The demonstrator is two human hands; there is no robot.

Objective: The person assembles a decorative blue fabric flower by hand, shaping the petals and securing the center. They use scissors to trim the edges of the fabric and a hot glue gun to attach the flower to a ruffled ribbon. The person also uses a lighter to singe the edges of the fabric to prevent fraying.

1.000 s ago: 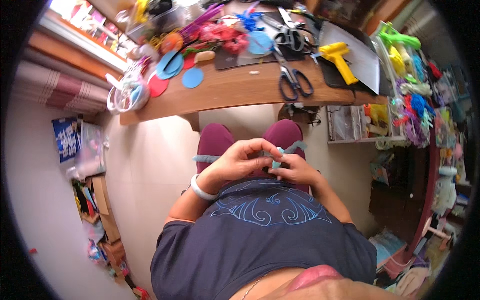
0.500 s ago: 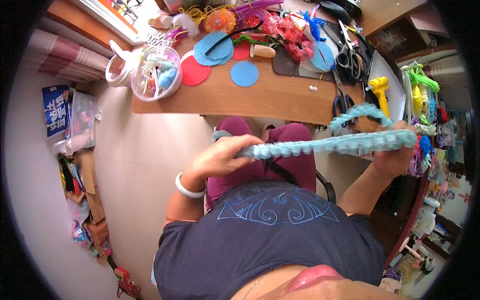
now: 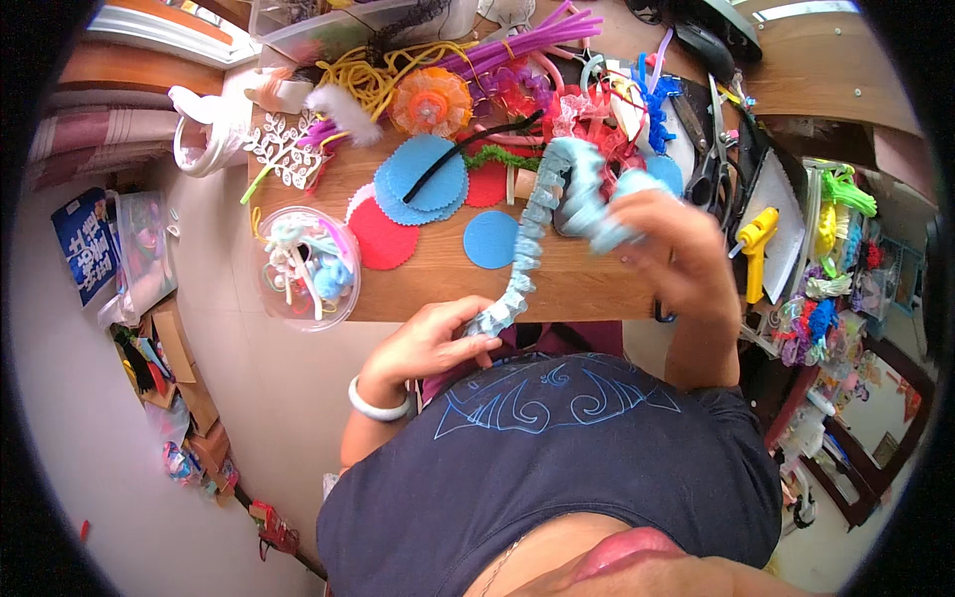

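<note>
A light-blue ruffled strip [image 3: 527, 249] arches over the front of the table between my two hands. My left hand [image 3: 438, 340] pinches its lower end close to my body at the table's edge, thumb and fingers closed. Farther right and higher, my right hand [image 3: 681, 244] grips the strip's other part, which folds back down in a blurred loop. Motion smears the right fingers somewhat. Behind the strip lie a single blue felt disc [image 3: 489, 240], a stack of scalloped blue discs [image 3: 418, 184] and red discs [image 3: 386, 237].
A clear round tub [image 3: 306, 324] of small craft bits stands at the table's left front. Scissors [image 3: 708, 191] and a yellow glue gun [image 3: 758, 239] lie at the right. An orange fabric flower [image 3: 430, 104], yellow cord [image 3: 373, 75] and purple stems [image 3: 532, 38] crowd the back.
The strip was stretched nearly level between my hands above my lap; now it is bent upward over the table. My right hand has come leftward and inward. The view has shifted toward the table.
</note>
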